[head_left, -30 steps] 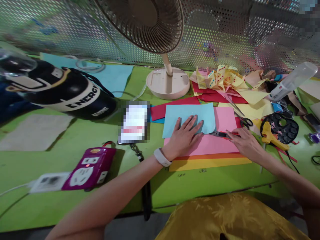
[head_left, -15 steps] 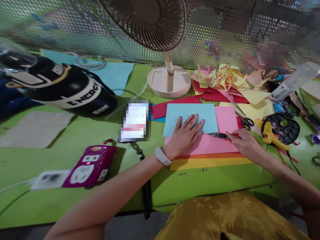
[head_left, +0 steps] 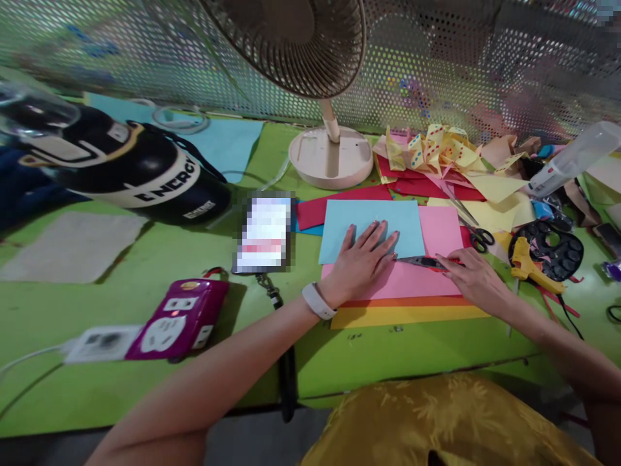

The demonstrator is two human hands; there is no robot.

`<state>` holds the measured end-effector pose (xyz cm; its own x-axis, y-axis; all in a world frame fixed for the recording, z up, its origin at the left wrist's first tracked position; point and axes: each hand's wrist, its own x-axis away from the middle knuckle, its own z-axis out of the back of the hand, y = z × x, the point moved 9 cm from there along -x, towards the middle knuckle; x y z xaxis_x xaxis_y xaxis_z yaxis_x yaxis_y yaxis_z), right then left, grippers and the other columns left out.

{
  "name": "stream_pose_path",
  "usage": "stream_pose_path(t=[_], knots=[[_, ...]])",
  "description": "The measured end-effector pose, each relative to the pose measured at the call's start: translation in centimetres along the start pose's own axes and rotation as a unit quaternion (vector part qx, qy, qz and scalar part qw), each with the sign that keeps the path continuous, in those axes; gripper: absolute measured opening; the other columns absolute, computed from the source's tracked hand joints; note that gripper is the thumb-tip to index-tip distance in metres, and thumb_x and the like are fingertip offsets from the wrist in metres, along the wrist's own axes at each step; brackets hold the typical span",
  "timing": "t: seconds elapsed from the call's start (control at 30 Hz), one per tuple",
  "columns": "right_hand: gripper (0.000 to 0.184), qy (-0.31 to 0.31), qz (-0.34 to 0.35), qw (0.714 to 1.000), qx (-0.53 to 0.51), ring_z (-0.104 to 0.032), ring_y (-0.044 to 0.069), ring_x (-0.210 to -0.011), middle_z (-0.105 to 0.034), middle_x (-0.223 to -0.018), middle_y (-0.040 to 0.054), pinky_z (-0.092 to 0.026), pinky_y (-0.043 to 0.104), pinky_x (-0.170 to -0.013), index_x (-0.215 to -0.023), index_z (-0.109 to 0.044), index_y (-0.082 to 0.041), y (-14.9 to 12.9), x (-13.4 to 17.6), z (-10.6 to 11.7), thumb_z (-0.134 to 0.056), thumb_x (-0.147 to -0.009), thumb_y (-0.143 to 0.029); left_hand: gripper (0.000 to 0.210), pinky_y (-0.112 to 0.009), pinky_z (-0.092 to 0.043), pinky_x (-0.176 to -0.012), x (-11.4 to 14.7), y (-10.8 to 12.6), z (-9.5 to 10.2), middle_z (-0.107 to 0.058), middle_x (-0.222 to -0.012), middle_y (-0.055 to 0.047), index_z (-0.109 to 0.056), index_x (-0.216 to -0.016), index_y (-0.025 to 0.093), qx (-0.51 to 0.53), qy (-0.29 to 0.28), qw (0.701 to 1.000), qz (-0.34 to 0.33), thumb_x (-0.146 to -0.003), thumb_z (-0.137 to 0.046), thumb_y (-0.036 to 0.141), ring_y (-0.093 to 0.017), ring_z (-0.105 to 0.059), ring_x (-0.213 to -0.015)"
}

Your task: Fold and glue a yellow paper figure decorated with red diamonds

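My left hand [head_left: 365, 262] lies flat with spread fingers on a light blue sheet [head_left: 334, 223] and the pink sheet [head_left: 388, 285] under it. Gripped in my right hand [head_left: 468, 275] is a slim red-and-black craft knife [head_left: 423, 261], partly hidden by the fingers. Its pointed tip faces left, close to my left fingertips, along the lower edge of the blue sheet. Orange and yellow sheets [head_left: 407, 316] show below the pink one.
Scissors [head_left: 481, 240] and a yellow glue gun [head_left: 531, 268] lie at right. Yellow paper scraps [head_left: 436, 152] are piled behind. A fan [head_left: 334, 158] stands at the back. Leftward are a phone [head_left: 264, 233], a purple power strip [head_left: 179, 320] and a black bottle [head_left: 165, 175].
The knife and my right hand have slid slightly left along the blue sheet's edge, bringing the tip nearer my left fingers. My left hand stays pressed on the sheets.
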<state>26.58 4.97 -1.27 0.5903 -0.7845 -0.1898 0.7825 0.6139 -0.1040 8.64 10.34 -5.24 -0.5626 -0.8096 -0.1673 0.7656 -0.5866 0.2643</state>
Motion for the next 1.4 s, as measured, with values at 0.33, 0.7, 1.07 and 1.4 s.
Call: stream_pose_path(t=[0.33, 0.7, 1.07, 1.4], knots=[[0.047, 0.093, -0.024, 0.995, -0.029, -0.057, 0.025, -0.093, -0.062, -0.103, 0.0095, -0.054, 0.042, -0.079, -0.146, -0.044, -0.031, 1.8, 0.0, 2.8, -0.045, -0.099, -0.023, 0.065, -0.051, -0.015, -0.122, 0.4, 0.6, 1.5, -0.013, -0.165, -0.011, -0.012, -0.158, 0.022, 0.101, -0.018, 0.991, -0.081, -0.097, -0.035, 0.017, -0.023, -0.011, -0.151], [0.041, 0.028, -0.041, 0.999, -0.005, -0.057, 0.027, -0.096, -0.063, -0.107, 0.0115, -0.053, 0.044, -0.082, -0.135, -0.057, -0.025, 2.7, 0.4, 1.1, -0.043, -0.097, -0.019, 0.053, -0.055, -0.018, -0.12, 0.2, 2.1, -0.7, -0.033, -0.158, -0.012, -0.03, -0.153, 0.023, 0.0, -0.01, 0.997, -0.076, -0.1, -0.032, 0.02, -0.027, -0.026, -0.148], [0.04, 0.017, -0.044, 0.999, -0.009, -0.056, 0.027, -0.097, -0.063, -0.108, 0.0115, -0.053, 0.044, -0.083, -0.135, -0.058, -0.025, 3.8, 0.6, 0.3, -0.044, -0.097, -0.019, 0.06, -0.055, -0.008, -0.121, 2.4, -2.7, 1.3, -0.02, -0.164, -0.005, -0.012, -0.156, 0.037, -0.057, -0.031, 0.995, -0.073, -0.102, -0.033, 0.05, -0.028, -0.014, -0.151], [0.039, 0.055, -0.055, 0.997, 0.001, -0.058, 0.027, -0.102, -0.062, -0.11, 0.0107, -0.052, 0.047, -0.087, -0.135, -0.056, -0.028, 4.0, 0.4, 2.8, -0.041, -0.1, -0.025, 0.061, -0.057, -0.01, -0.12, 1.6, -1.4, 0.0, -0.021, -0.163, -0.009, -0.018, -0.157, 0.03, -0.005, -0.021, 0.998, -0.062, -0.102, -0.032, 0.052, -0.03, -0.017, -0.15]])
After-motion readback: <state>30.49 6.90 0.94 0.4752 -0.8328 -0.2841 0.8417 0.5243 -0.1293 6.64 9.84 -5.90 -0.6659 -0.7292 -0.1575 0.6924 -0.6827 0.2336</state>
